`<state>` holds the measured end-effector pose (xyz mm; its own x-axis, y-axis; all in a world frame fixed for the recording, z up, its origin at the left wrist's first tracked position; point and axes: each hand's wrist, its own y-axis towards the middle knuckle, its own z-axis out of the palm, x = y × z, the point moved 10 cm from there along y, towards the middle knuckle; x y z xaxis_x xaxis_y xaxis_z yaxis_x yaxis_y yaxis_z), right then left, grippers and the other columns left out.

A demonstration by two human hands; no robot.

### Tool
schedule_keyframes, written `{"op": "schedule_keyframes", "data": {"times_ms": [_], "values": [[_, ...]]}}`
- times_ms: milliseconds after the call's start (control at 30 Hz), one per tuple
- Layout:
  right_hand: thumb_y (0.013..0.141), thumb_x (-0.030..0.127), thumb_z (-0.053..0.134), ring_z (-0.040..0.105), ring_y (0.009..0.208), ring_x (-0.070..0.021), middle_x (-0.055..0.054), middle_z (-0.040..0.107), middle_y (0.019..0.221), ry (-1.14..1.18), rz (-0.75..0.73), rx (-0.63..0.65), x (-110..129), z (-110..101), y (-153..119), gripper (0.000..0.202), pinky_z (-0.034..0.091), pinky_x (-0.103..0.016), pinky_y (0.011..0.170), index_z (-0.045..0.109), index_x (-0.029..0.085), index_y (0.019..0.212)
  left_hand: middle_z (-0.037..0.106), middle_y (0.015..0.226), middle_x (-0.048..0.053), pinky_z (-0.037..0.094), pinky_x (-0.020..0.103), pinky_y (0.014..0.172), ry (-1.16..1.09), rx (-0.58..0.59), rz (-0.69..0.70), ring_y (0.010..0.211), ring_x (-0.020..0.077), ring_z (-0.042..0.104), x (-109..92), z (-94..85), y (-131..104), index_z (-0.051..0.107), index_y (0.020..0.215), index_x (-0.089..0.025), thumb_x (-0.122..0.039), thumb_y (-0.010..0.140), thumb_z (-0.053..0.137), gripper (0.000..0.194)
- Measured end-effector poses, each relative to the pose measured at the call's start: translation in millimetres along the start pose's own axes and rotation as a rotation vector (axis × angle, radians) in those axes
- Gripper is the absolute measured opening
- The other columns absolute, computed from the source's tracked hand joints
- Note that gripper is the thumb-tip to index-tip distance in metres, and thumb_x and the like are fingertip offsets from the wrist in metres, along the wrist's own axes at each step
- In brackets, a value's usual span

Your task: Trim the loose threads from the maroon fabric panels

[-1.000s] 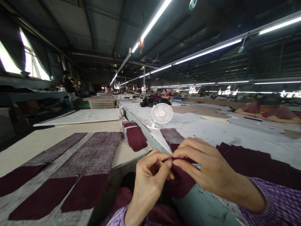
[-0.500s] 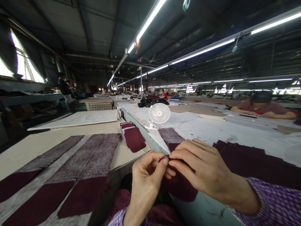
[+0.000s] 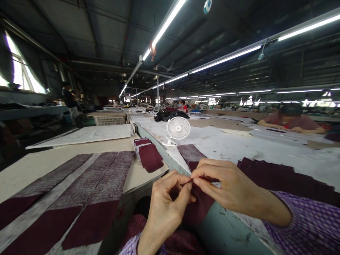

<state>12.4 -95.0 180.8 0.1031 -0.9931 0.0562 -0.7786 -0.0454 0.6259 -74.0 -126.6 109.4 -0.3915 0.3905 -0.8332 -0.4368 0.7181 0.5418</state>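
Observation:
Between my two hands hangs a dark maroon fabric piece (image 3: 199, 207), its upper edge pinched at the fingertips. My left hand (image 3: 170, 207) is closed, thumb and forefinger gripping that edge. Close against it, my right hand (image 3: 227, 184) pinches the same edge with thumb and fingers. Beneath and beyond the hands lies another fabric piece with a speckled grey upper part (image 3: 191, 153). To the right, a fanned stack of maroon fabric pieces (image 3: 281, 180) rests on the white table (image 3: 225, 145).
A small white fan (image 3: 177, 128) stands ahead. Left, overlapping rows of maroon fabric pieces (image 3: 90, 221) cover a board, near a small pile of cut pieces (image 3: 151, 157). A co-worker (image 3: 292, 120) leans over the table at right. Another person (image 3: 70, 102) stands far left.
My right hand's fingers have shifted along the fabric edge into a finer pinch. The hanging part of the fabric has swung left. The view has turned slightly.

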Motion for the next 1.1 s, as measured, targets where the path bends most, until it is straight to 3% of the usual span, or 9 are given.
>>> {"op": "schedule_keyframes", "data": {"times_ms": [233, 333, 400, 533, 633, 733, 833, 967, 1100], "values": [[0.086, 0.01, 0.043, 0.045, 0.06, -0.0119, -0.003, 0.054, 0.068, -0.356, -0.18, -0.048, 17.2, 4.9, -6.5, 0.022, 0.037, -0.025, 0.056, 0.06, 0.013, 0.074, 0.058, 0.068, 0.001, 0.042, 0.02, 0.056, 0.16, 0.035, 0.015, 0.059, 0.0113, 0.056, -2.9, 4.1, 3.8, 0.063, 0.077, -0.016, -0.02, 0.081, 0.055, 0.01], [0.088, 0.009, 0.039, 0.044, 0.061, -0.0135, -0.003, 0.051, 0.066, -0.521, -0.353, 0.036, 25.9, 20.9, -10.6, 0.026, 0.035, -0.029, 0.056, 0.057, 0.013, 0.07, 0.055, 0.065, 0.0, 0.038, 0.021, 0.057, 0.319, 0.025, 0.095, 0.061, 0.0109, 0.052, -12.7, 2.5, 6.1, 0.061, 0.069, -0.016, -0.014, 0.079, 0.053, 0.014], [0.088, 0.009, 0.039, 0.044, 0.062, -0.0137, -0.003, 0.051, 0.066, -0.477, -0.404, 0.114, 22.6, 28.6, -11.0, 0.026, 0.036, -0.029, 0.057, 0.056, 0.013, 0.07, 0.054, 0.065, 0.0, 0.036, 0.02, 0.057, 0.34, 0.098, 0.103, 0.061, 0.0105, 0.05, -11.8, 6.8, 6.9, 0.06, 0.066, -0.016, -0.011, 0.078, 0.052, 0.015], [0.089, 0.011, 0.042, 0.049, 0.062, -0.0093, -0.002, 0.055, 0.071, -0.002, -0.239, 0.264, -3.9, 29.0, -3.6, 0.019, 0.04, -0.023, 0.058, 0.058, 0.012, 0.078, 0.05, 0.059, -0.002, 0.033, 0.018, 0.047, 0.078, 0.21, -0.123, 0.05, 0.0071, 0.044, 14.1, 10.0, 6.0, 0.057, 0.065, -0.015, -0.017, 0.075, 0.057, 0.011], [0.091, 0.014, 0.04, 0.051, 0.055, -0.0051, 0.0, 0.058, 0.074, 0.266, -0.022, 0.261, -27.7, 21.9, 1.1, 0.02, 0.039, -0.018, 0.053, 0.059, 0.013, 0.087, 0.048, 0.052, -0.005, 0.034, 0.017, 0.043, -0.126, 0.216, -0.283, 0.043, 0.0055, 0.044, 29.9, 11.1, 2.6, 0.055, 0.068, -0.014, -0.026, 0.073, 0.063, 0.015], [0.091, 0.019, 0.044, 0.052, 0.058, -0.0065, 0.0, 0.059, 0.072, 0.217, 0.053, 0.148, -32.6, 8.7, 2.7, 0.017, 0.04, -0.018, 0.054, 0.06, 0.013, 0.087, 0.05, 0.047, -0.004, 0.036, 0.016, 0.044, -0.186, 0.149, -0.293, 0.041, 0.0061, 0.047, 31.4, 6.0, 3.8, 0.056, 0.068, -0.013, -0.032, 0.073, 0.065, 0.022], [0.086, 0.027, 0.056, 0.052, 0.064, -0.0092, -0.002, 0.059, 0.075, 0.011, -0.077, 0.075, -9.1, 2.4, 1.0, 0.014, 0.04, -0.021, 0.059, 0.06, 0.014, 0.083, 0.051, 0.045, -0.004, 0.035, 0.016, 0.043, -0.2, 0.119, -0.266, 0.04, 0.0064, 0.047, 28.5, 5.3, 4.7, 0.055, 0.067, -0.014, -0.037, 0.073, 0.065, 0.026], [0.089, 0.029, 0.053, 0.052, 0.064, -0.0105, -0.002, 0.059, 0.075, -0.214, -0.197, 0.047, 13.6, 5.0, -3.3, 0.017, 0.038, -0.024, 0.06, 0.06, 0.015, 0.082, 0.052, 0.045, -0.003, 0.036, 0.016, 0.044, -0.167, 0.138, -0.242, 0.041, 0.0067, 0.047, 25.1, 10.3, 2.7, 0.054, 0.067, -0.013, -0.036, 0.077, 0.061, 0.026], [0.092, 0.025, 0.046, 0.052, 0.064, -0.0092, -0.001, 0.059, 0.074, -0.228, -0.205, 0.083, 13.3, 8.8, -5.2, 0.019, 0.038, -0.022, 0.059, 0.061, 0.016, 0.083, 0.056, 0.049, -0.001, 0.039, 0.017, 0.046, -0.099, 0.115, -0.19, 0.044, 0.0085, 0.051, 19.3, 7.1, 2.5, 0.058, 0.07, -0.013, -0.031, 0.08, 0.058, 0.021]]}}
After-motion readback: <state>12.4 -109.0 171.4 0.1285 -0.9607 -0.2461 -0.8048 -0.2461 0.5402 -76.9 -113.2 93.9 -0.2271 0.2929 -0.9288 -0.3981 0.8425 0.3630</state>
